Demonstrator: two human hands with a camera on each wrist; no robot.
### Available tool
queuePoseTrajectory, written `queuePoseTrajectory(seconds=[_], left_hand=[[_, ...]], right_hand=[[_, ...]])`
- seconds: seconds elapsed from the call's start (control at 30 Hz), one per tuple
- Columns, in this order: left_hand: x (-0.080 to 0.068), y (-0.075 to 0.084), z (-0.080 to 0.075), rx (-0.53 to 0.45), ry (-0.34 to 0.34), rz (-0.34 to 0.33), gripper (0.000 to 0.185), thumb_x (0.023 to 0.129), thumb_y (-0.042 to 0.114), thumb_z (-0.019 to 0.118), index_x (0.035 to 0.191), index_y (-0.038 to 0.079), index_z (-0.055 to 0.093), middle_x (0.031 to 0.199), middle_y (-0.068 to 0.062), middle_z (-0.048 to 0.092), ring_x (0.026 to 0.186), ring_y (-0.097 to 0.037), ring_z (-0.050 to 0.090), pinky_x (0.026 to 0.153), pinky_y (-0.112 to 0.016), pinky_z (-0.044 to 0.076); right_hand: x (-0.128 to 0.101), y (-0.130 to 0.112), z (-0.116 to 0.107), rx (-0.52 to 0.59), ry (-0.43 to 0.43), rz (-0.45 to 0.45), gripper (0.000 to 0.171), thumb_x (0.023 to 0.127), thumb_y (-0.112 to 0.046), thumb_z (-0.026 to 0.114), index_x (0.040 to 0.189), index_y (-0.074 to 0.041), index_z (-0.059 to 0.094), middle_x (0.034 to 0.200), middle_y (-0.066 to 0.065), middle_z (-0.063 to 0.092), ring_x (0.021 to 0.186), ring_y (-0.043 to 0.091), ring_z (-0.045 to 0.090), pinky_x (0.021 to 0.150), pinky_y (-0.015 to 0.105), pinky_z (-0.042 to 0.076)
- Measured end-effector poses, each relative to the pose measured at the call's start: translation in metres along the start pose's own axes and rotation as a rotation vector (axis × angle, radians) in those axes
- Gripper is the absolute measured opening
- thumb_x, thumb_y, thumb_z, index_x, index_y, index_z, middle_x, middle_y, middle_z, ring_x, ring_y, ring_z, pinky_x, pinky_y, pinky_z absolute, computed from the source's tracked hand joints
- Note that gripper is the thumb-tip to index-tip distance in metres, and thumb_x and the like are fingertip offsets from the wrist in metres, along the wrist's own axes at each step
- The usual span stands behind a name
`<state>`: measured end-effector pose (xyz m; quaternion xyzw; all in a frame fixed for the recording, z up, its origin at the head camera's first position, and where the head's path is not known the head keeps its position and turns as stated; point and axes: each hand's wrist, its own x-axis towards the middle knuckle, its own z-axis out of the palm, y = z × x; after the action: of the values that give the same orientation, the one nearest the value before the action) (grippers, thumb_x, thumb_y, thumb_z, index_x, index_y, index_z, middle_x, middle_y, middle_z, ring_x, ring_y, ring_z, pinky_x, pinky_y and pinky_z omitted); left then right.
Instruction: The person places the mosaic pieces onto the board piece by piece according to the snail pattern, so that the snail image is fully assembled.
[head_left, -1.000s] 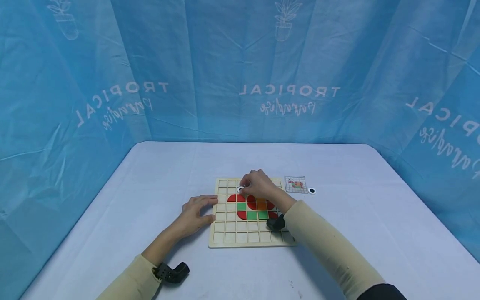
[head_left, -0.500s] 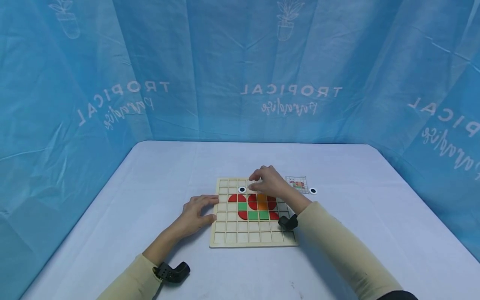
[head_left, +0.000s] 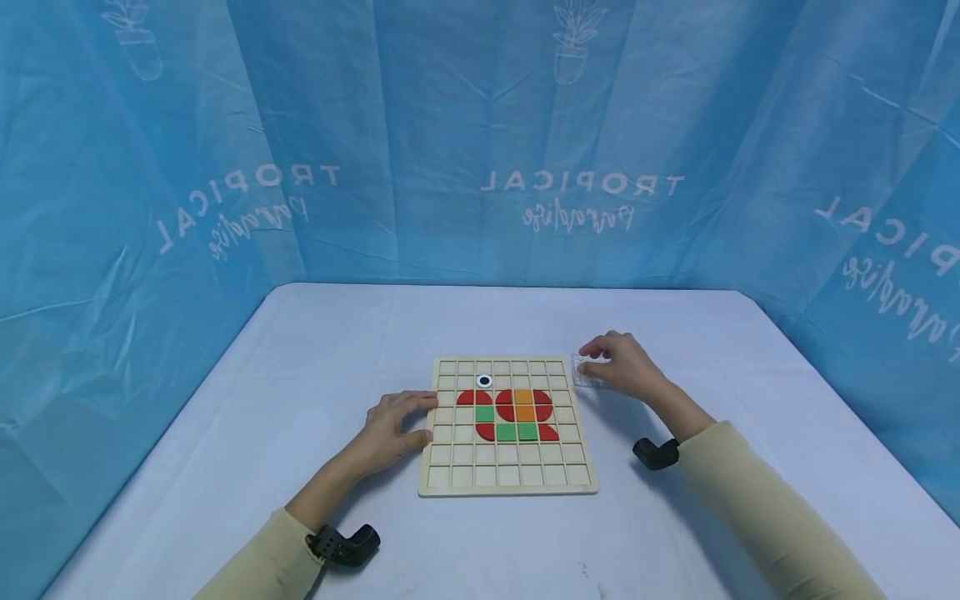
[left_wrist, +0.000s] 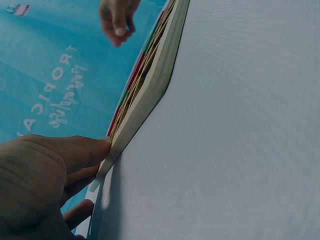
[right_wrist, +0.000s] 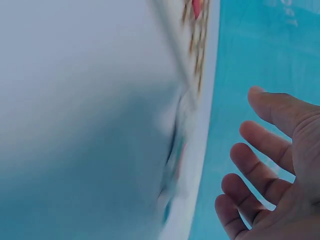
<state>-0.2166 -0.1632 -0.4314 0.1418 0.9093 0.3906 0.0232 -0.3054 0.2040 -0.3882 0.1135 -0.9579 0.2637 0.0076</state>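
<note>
Item: wooden grid board (head_left: 507,483), at table (head_left: 300,350) centre, cells mostly bare.

Contents: red, green and orange tiles (head_left: 510,412) fill a block in rows 3 to 5; 1 black-and-white eye disc (head_left: 484,381) sits in row 2, at 11 o'clock of that block.

Left hand (head_left: 390,425): at the board's 9 o'clock edge, fingers loosely bent, tips touching the rim, gripping nothing.

Right hand (head_left: 622,365): at the board's 2 o'clock, over the small pattern card (head_left: 583,371); fingers spread and relaxed, nothing pinched as far as the pictures show.

Progress, judged: the coloured figure looks largely laid and 1 eye is set; any further piece must lie under the right hand, since none shows.

View notes: the head view alone shows the full tile layout. The left wrist view shows the board (left_wrist: 150,95) edge-on with a fingertip (left_wrist: 97,147) against it. The right wrist view shows an open palm (right_wrist: 280,170), blurred card below.
</note>
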Motion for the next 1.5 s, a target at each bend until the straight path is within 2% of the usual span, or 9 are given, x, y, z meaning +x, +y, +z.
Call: queuePoseTrajectory(seconds=[0.3,0.53,0.93,1.23,1.5], left_hand=[[0.0,0.0,0.0,-0.001,0.006,0.002,0.047,0.081,0.014,0.068,0.127,0.011,0.057,0.141,-0.003,0.048,0.136,-0.032,0.029,0.108,-0.056,0.015],[-0.001,0.002,0.0,-0.006,-0.001,-0.007,0.047,0.082,0.015,0.067,0.127,0.011,0.057,0.142,-0.003,0.048,0.137,-0.032,0.027,0.109,-0.055,0.014],[-0.001,0.002,0.0,-0.006,0.0,-0.014,0.048,0.081,0.014,0.068,0.128,0.012,0.057,0.142,-0.004,0.048,0.135,-0.031,0.029,0.107,-0.055,0.017],[-0.002,0.002,0.0,0.008,0.013,-0.006,0.047,0.081,0.014,0.068,0.127,0.011,0.058,0.141,-0.005,0.049,0.134,-0.032,0.031,0.105,-0.055,0.018],[-0.001,0.001,0.0,-0.004,0.004,-0.014,0.047,0.081,0.014,0.067,0.127,0.012,0.058,0.141,-0.003,0.048,0.137,-0.031,0.028,0.109,-0.055,0.014]], right_hand=[[-0.014,0.045,-0.01,-0.03,-0.021,0.126,0.036,0.082,-0.025,0.068,0.113,-0.007,0.066,0.11,0.015,0.058,0.098,0.027,0.046,0.072,0.031,0.043],[-0.019,0.063,-0.009,-0.04,-0.041,0.137,0.038,0.081,-0.024,0.07,0.113,-0.004,0.065,0.107,0.015,0.059,0.093,0.025,0.048,0.071,0.03,0.041],[-0.025,0.068,-0.008,-0.048,-0.039,0.148,0.037,0.08,-0.023,0.071,0.112,-0.004,0.066,0.107,0.015,0.058,0.096,0.027,0.044,0.078,0.038,0.04],[-0.027,0.068,-0.006,-0.045,-0.023,0.129,0.032,0.081,-0.02,0.07,0.108,-0.005,0.067,0.106,0.015,0.058,0.097,0.026,0.043,0.077,0.037,0.039],[-0.029,0.067,-0.006,-0.043,-0.015,0.133,0.03,0.081,-0.02,0.07,0.107,-0.005,0.068,0.107,0.015,0.057,0.096,0.026,0.043,0.076,0.036,0.039]])
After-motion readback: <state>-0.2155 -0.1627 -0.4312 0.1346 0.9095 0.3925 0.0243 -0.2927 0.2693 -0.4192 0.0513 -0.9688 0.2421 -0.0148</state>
